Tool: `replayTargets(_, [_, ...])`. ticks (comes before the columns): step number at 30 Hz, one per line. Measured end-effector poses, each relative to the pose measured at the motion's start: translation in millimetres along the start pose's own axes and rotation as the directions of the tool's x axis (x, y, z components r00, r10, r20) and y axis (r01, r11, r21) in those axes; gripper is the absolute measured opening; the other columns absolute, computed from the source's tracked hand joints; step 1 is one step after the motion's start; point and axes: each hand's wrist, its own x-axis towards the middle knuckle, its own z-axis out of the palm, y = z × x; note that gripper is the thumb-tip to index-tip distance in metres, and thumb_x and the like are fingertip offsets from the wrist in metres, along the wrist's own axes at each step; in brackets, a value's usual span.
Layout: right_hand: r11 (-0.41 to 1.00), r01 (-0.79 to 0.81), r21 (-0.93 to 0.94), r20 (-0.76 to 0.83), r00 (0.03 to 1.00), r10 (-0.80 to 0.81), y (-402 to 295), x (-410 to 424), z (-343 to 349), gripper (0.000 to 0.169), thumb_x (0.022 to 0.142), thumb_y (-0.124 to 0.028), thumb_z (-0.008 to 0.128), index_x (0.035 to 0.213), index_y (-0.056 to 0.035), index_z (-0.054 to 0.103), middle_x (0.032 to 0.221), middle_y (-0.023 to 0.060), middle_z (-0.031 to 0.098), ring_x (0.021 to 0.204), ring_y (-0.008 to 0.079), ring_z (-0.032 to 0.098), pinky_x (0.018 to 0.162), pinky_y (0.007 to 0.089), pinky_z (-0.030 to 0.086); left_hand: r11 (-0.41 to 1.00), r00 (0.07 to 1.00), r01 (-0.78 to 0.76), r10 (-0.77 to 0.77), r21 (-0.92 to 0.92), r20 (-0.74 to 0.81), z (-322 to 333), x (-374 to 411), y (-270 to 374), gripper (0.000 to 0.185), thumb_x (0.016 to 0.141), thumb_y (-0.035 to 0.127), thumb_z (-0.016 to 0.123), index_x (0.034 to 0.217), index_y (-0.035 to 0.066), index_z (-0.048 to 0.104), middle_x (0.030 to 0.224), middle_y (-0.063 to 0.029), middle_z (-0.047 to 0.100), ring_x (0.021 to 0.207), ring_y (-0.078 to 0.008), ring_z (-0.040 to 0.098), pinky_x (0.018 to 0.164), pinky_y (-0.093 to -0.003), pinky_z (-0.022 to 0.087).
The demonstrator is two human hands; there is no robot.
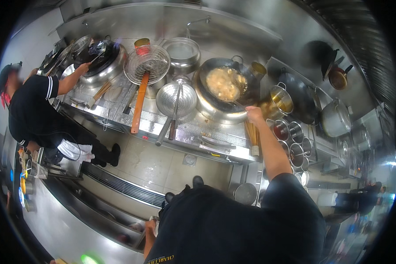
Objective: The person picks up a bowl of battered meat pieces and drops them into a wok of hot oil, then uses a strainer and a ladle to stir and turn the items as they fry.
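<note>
My right hand (254,115) grips the handle of a metal cooking utensil (240,105), whose working end is hidden in the wok. Pale food pieces (227,83) sit in bubbling, foaming oil inside this dark wok (206,67), which rests on a round steel burner ring (214,114). Low beside my body, my left hand (150,226) holds what looks like a pale cloth (156,227), partly hidden by my dark shirt. Left of the wok, a perforated strainer (175,99) lies with a long-handled ladle (177,95) across it.
A wire skimmer (147,62) with a wooden handle and a water pot (181,51) stand further left. Bamboo brushes (254,150), an oil pot with strainer (281,100) and several seasoning pots (296,155) are at right. Another person (36,105) works at a left wok (100,62). A steel counter (69,217) lies behind.
</note>
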Motion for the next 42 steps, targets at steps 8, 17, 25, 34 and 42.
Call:
replayTargets(8, [0.959, 0.108, -0.261, -0.310, 0.932, -0.189, -43, -29, 1, 0.031, 0.091, -0.005, 0.049, 0.110, -0.0083, 0.073, 0.102, 0.0152, 0.074, 0.088, 0.0317, 0.072, 0.070, 0.0420, 0.058, 1.000, 1.000, 0.016, -0.015, -0.012, 0.017, -12, 15, 8, 0.048, 0.078, 0.019, 0.065, 0.107, -0.019, 0.063, 0.098, -0.0254, 0.069, 0.088, -0.0299, 0.068, 0.077, -0.0424, 0.051])
replayTargets(17, [0.847, 0.058, -0.529, -0.306, 0.918, -0.254, -64, -37, -27, 0.030, 0.090, -0.013, 0.055, 0.114, -0.0115, 0.072, 0.114, 0.0242, 0.068, 0.112, 0.0389, 0.064, 0.098, 0.0446, 0.050, 0.994, 0.991, -0.064, 0.052, 0.093, 0.122, -12, 28, 5, 0.050, 0.078, 0.017, 0.063, 0.108, -0.023, 0.061, 0.103, -0.0268, 0.069, 0.095, -0.0307, 0.067, 0.080, -0.0421, 0.051])
replayTargets(25, [0.957, -0.217, -0.191, -0.327, 0.934, 0.146, -44, 18, -55, 0.026, 0.089, -0.018, 0.057, 0.108, -0.0107, 0.073, 0.111, 0.0203, 0.070, 0.108, 0.0379, 0.066, 0.093, 0.0468, 0.052, 0.994, 0.989, -0.101, 0.096, 0.046, 0.109, 1, 33, 19, 0.046, 0.077, 0.012, 0.059, 0.111, -0.019, 0.061, 0.099, -0.0244, 0.069, 0.089, -0.0330, 0.068, 0.077, -0.0423, 0.052])
replayTargets(34, [0.590, 0.149, -0.794, 0.023, 0.976, -0.215, -47, 13, -52, 0.025, 0.089, -0.011, 0.054, 0.104, -0.0085, 0.074, 0.105, 0.0169, 0.072, 0.097, 0.0336, 0.070, 0.087, 0.0428, 0.054, 0.946, 0.959, 0.284, -0.279, -0.155, 0.053, -3, 21, -3, 0.046, 0.081, 0.016, 0.063, 0.111, -0.020, 0.061, 0.097, -0.0254, 0.069, 0.086, -0.0361, 0.070, 0.072, -0.0440, 0.053])
replayTargets(42, [0.936, -0.256, 0.240, 0.068, 0.967, 0.247, -16, -19, -17, 0.026, 0.089, -0.005, 0.054, 0.107, -0.0005, 0.072, 0.103, 0.0165, 0.074, 0.087, 0.0243, 0.072, 0.074, 0.0348, 0.055, 0.928, 0.966, 0.252, -0.223, -0.275, 0.132, 3, 45, -25, 0.047, 0.081, 0.018, 0.065, 0.114, -0.015, 0.062, 0.102, -0.0235, 0.068, 0.089, -0.0333, 0.069, 0.075, -0.0447, 0.053])
